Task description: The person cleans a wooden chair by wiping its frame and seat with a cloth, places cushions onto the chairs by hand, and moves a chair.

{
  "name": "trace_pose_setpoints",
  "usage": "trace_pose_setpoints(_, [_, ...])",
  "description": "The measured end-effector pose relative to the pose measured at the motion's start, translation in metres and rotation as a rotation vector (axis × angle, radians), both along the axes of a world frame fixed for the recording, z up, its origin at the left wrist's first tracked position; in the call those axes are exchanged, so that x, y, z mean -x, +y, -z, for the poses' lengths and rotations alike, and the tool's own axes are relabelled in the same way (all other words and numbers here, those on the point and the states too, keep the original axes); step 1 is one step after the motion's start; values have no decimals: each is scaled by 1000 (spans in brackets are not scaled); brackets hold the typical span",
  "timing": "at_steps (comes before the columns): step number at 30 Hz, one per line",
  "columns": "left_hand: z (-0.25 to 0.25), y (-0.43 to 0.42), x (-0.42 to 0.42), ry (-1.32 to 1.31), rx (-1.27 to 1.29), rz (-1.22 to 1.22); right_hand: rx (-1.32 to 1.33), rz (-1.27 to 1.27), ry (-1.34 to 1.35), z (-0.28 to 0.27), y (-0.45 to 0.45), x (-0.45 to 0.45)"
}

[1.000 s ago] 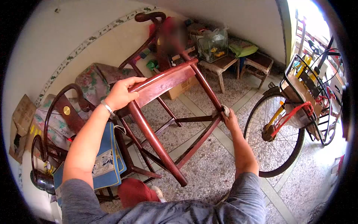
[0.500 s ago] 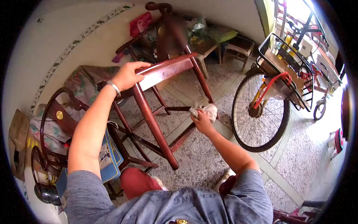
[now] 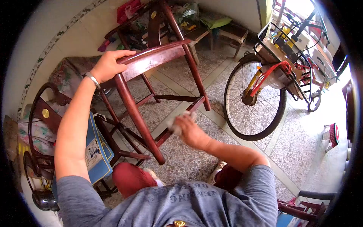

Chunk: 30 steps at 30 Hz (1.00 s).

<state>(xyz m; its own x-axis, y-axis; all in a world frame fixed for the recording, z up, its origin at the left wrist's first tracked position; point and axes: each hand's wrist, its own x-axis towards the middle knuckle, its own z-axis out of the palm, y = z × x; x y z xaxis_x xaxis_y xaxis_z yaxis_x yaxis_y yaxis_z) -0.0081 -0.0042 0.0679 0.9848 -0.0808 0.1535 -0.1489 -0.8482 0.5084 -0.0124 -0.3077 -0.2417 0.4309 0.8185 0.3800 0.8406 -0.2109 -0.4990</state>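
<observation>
One hand, the left hand (image 3: 109, 66), gripped the near seat edge of the chair (image 3: 132, 105); further right, at the chair's lower rail (image 3: 163, 137), the right hand (image 3: 191, 133) clutched a cloth (image 3: 177, 124). Wiping seemed underway; finished and remaining parts couldn't be told. Right of the chair stood a bicycle (image 3: 248, 99).

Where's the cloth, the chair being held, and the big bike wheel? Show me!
Cloth (image 3: 174, 127): head view, on its crumpled edge.
Held chair (image 3: 157, 61): head view, on its wide wooden rail.
Big bike wheel (image 3: 248, 99): head view, on its hub.
</observation>
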Motion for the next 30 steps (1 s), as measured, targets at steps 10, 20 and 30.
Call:
trace_pose_setpoints(10, [6,-3,3,-67,-100,-36,286,347,-112,12,-20,-154])
trace_pose_setpoints(20, [9,20,-5,-167,-112,-84,57,51,406,-71,14,-22])
trace_pose_setpoints(30, [0,41,18,-123,-61,-135,36,-365,129,-70,12,-2])
